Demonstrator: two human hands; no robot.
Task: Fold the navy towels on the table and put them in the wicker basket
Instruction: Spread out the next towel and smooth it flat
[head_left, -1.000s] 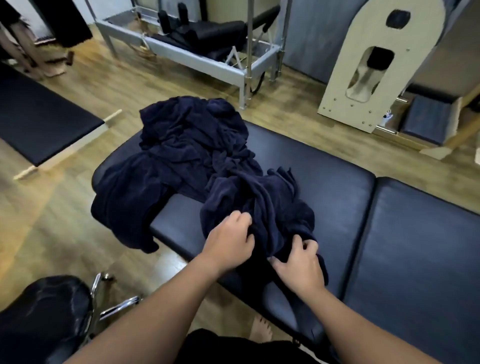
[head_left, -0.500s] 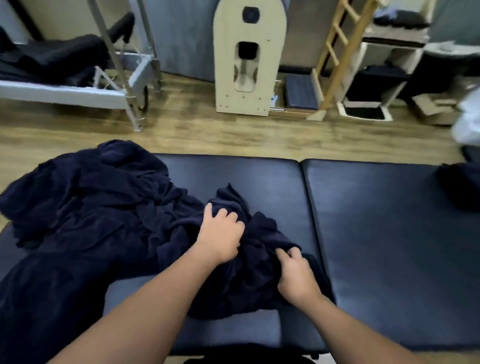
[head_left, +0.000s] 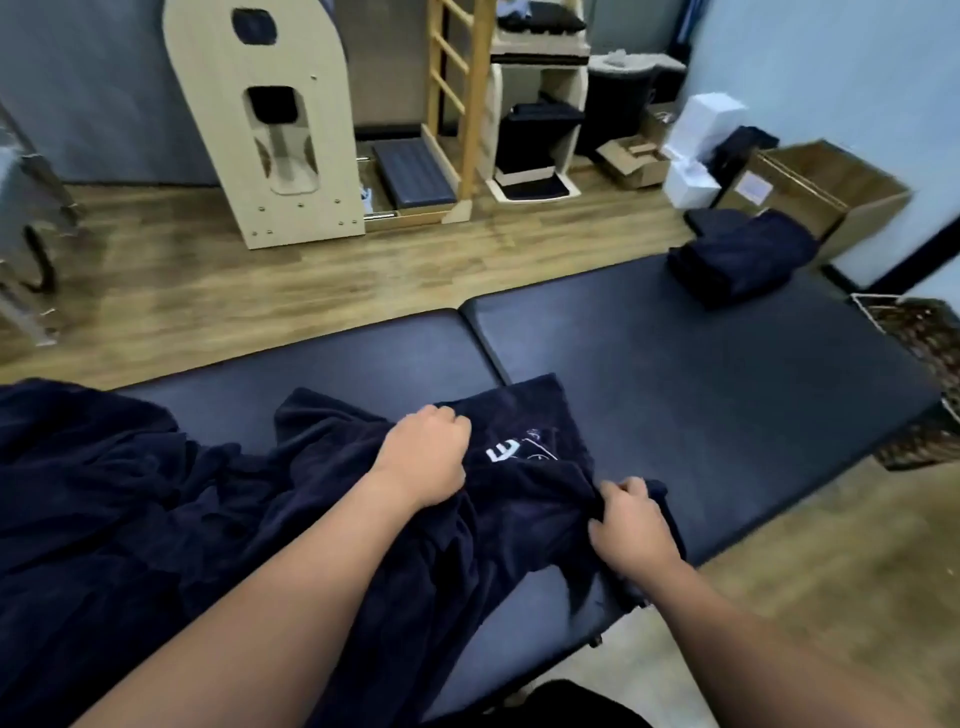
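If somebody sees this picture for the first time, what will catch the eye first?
Two bare hands, the left hand and the right hand, grip a navy towel with a white logo near the table's front edge. A heap of unfolded towels spreads left; a folded stack sits far right.

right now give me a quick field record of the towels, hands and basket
left hand: fist gripping the towel beside its white logo
right hand: pinching the towel's near edge
towel in grip: partly spread on the table
unfolded pile: heaped at left
folded stack: far right corner
wicker basket: off the table's right end
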